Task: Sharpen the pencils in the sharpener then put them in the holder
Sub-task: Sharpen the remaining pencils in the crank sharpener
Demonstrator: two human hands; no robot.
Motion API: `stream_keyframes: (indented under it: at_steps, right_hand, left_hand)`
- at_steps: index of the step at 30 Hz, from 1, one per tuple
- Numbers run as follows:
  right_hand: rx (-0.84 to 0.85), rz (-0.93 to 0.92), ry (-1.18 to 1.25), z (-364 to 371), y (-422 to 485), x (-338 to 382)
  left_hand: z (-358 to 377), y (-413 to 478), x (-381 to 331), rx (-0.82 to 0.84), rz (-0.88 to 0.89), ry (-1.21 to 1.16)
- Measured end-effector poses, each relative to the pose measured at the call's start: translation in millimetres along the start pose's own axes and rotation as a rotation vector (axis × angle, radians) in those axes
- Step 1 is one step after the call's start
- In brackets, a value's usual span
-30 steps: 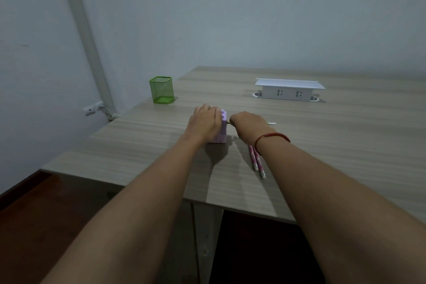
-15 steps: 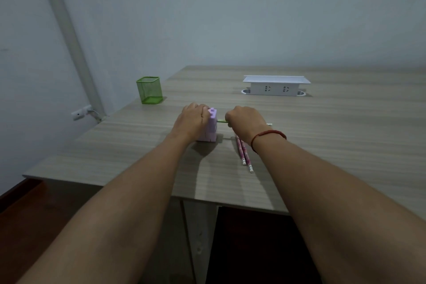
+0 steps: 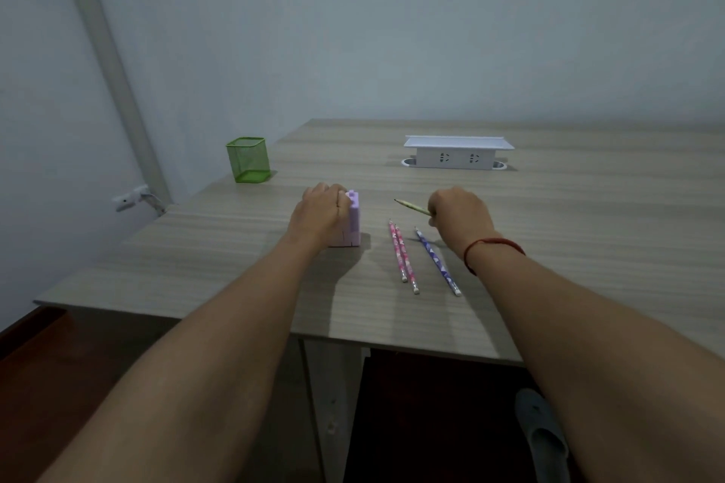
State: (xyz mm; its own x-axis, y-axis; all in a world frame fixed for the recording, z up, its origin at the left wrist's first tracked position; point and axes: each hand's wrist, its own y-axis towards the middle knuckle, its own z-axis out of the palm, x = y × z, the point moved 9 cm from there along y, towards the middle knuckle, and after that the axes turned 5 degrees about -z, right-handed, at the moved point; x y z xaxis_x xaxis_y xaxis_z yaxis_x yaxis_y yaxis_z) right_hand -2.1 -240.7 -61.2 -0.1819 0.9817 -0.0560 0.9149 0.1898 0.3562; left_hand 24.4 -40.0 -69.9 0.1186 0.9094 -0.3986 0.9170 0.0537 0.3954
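My right hand has drawn away to the right of the lilac plastic box-shaped sharpener, and the yellow-green wooden pencil that half a second ago was in the sharpener has come out with it. That pencil is now clear of the sharpener and above the table. Its pointed tip aims left towards the sharpener with an open gap between them. My fingers are curled and pinch the pencil near its back end, which is hidden behind the hand. There is a red string bracelet on that wrist.

My left hand has not moved. Its fingers are wrapped over the top and left side of the sharpener, which stands upright on the pale wood-grain table.

Three more pencils lie flat on the table between my forearms, tips pointing away from me. Two pink patterned pencils lie side by side, almost touching, and a blue-purple patterned pencil lies just to their right, angled slightly.

The green square mesh holder stands upright near the table's far left edge, well apart from the sharpener. I cannot see any pencil in it. A white plastic socket box sits further back, towards the middle of the table.
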Motion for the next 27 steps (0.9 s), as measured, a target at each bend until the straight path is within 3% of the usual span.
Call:
stream_keyframes:
  at_steps: [11,19,27]
  right_hand:
    - [-0.024,0.1,0.131,-10.2,-16.4,-16.0]
    - [0.067,0.193,0.175,10.7,-22.0,-21.8]
    - [0.08,0.139,0.221,22.7,-18.6,-7.0]
  left_hand:
    - [-3.4,-16.9,-3.2,-0.006,0.034,-0.046]
    - [-3.3,-23.3,-4.6,-0.03,0.054,-0.049]
    - [-2.3,-21.5,-3.0,-0.039,0.044,-0.063]
